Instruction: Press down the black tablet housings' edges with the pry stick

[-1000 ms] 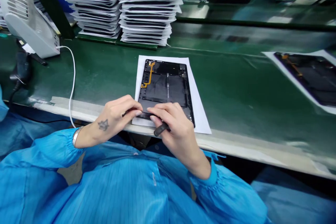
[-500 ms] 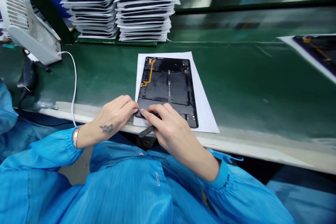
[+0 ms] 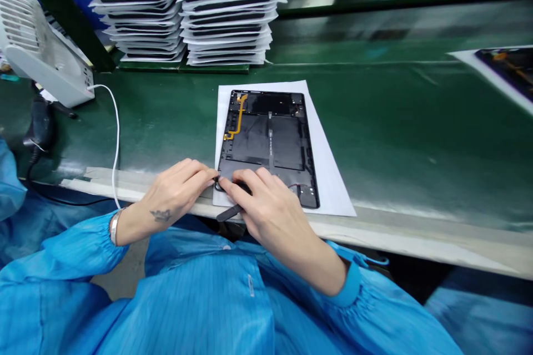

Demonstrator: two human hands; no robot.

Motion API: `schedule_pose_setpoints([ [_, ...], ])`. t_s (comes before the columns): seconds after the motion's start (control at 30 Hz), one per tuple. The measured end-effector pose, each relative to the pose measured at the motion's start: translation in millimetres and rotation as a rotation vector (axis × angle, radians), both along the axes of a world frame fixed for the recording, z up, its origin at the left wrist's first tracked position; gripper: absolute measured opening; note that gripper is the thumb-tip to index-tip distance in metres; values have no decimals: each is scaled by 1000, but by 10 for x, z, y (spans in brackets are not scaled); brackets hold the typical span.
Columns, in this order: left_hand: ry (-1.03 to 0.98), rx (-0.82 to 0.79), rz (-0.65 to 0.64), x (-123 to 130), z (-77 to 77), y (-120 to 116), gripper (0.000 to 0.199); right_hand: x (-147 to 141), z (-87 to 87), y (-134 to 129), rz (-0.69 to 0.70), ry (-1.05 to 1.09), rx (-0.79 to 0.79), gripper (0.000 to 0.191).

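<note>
Tablet back housing (image 3: 266,141), black, thin and flat, is lying on a sheet of white paper (image 3: 328,177) on the green counter (image 3: 395,122), its near end close to the counter's pale front lip (image 3: 366,230). I am resting my left hand (image 3: 175,194) at the housing's lower left corner, fingers curled and tips against the edge; whether they are pinching anything small there, I cannot tell. I am closing my right hand (image 3: 270,211) around a black pry tool (image 3: 228,213), its tail sticking out below my palm and its tip hidden under my fingers near the same corner. Handling, as I judge it: light and fairly stiff across its face, though likely to flex if lifted by one end, and smooth enough to slide on the paper. An orange flex strip (image 3: 238,116) is running down the upper left area and looks fragile, so the long side edges, away from it, seem the safest place to take hold. Also on hand: stacks of black panels between white sheets (image 3: 225,16) behind, a white fan (image 3: 37,44) with its white cable (image 3: 116,144) at left, and a second housing (image 3: 506,69), blurred, at right.
</note>
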State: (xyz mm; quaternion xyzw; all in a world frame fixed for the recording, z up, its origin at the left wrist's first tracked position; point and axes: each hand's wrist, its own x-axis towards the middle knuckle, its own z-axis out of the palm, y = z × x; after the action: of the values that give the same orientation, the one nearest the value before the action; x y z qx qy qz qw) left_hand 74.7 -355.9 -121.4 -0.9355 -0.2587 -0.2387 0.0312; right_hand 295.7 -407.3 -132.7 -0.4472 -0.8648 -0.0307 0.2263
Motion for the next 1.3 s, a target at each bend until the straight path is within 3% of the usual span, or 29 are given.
schedule_pose_setpoints([
  [0.2, 83, 114, -71, -69, -15, -42, 28, -6, -1, -1, 7, -8, 32, 32],
  [0.3, 171, 229, -86, -40, 21, -92, 30, 6, 2, -4, 23, 85, 17, 29],
  [0.43, 333, 381, -78, 4, 85, -117, 28, 99, 109, -15, 50, 258, -70, 58],
  [0.5, 317, 322, -95, -5, 88, -59, 25, 163, 212, -30, 55, 238, -67, 61],
  [0.57, 238, 174, -80, -30, 53, 38, 24, 219, 320, -57, 28, 196, -9, 50],
  [0.7, 77, -76, -47, -51, -75, 176, 38, 270, 446, -103, -59, 168, 61, 41],
  [0.93, -91, -82, -98, -11, -128, 23, 29, 246, 244, 11, 105, 75, -24, 37],
  [1.13, -187, -401, -84, -50, -205, 43, 37, 217, 132, 108, 99, 6, -120, 37],
  [1.3, -217, -429, -88, -16, -193, 72, 35, 198, 103, 114, 120, 54, -115, 36],
])
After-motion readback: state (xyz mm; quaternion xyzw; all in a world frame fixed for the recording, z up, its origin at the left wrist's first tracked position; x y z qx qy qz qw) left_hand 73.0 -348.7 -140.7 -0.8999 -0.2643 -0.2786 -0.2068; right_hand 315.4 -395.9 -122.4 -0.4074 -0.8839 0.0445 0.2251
